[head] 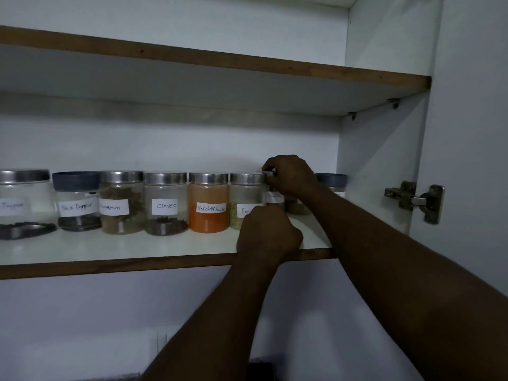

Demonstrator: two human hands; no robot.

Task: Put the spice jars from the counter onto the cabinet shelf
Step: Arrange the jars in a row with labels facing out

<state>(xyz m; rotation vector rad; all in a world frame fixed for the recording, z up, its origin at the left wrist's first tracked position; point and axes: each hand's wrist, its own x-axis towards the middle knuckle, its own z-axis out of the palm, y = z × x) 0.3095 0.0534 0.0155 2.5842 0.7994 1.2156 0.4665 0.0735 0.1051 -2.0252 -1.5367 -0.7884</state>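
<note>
Head view: right grip clamped on steel-lidded glass spice jar, left grip unreadable; squeezing in risks toppling neighbouring jars.

one head-worn wide-angle view, close up to an open wall cabinet.
the camera faces straight into the cabinet, roughly level, higher than the lower shelf, whose top shows, and lower than the upper shelf, whose underside shows. the jars on the lower shelf are near enough for their handwritten labels to be read. right of that shelf the side wall and door hinge fill the frame's edge.
</note>
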